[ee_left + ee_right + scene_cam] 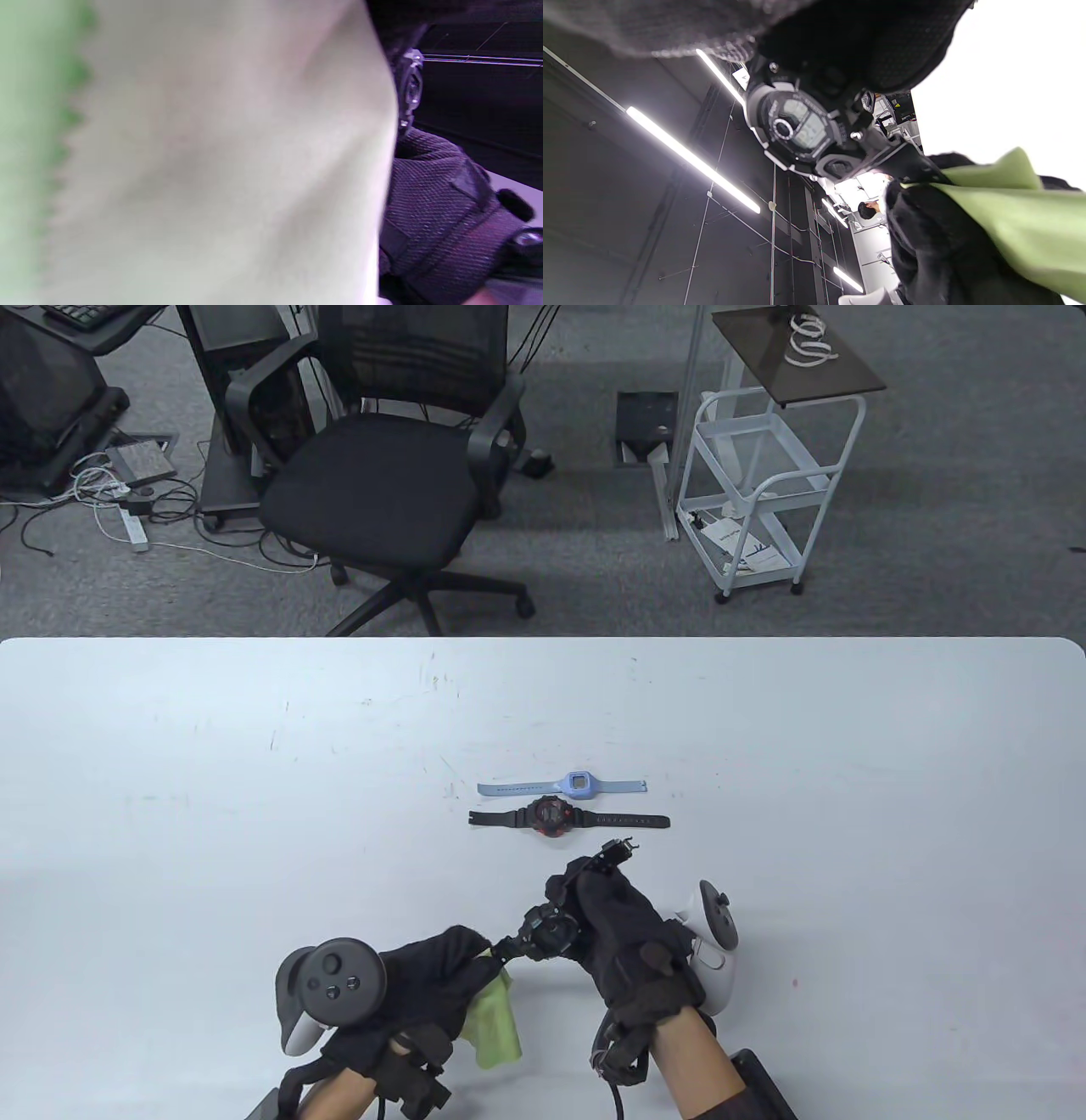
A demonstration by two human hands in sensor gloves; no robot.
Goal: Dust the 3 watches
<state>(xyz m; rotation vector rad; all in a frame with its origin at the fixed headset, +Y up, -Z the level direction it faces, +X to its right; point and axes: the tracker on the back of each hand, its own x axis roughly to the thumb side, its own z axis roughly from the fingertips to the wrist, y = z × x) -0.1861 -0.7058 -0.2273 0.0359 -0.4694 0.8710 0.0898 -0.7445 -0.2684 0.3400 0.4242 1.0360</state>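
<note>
My right hand (594,912) holds a black digital watch (547,933) above the table near its front edge, fingers curled round the case; its buckle end sticks out past my fingertips. The watch face (797,127) shows in the right wrist view. My left hand (441,976) pinches a green cloth (496,1022) round the watch's lower strap (912,167). The cloth (191,169) fills the left wrist view. A light blue watch (577,785) and a black-and-red watch (551,818) lie flat side by side at the table's middle.
The white table (170,814) stretches wide on both sides of my hands. Beyond its far edge stand a black office chair (382,475) and a white wire cart (764,475). A dark flat object (764,1082) lies at the front edge by my right wrist.
</note>
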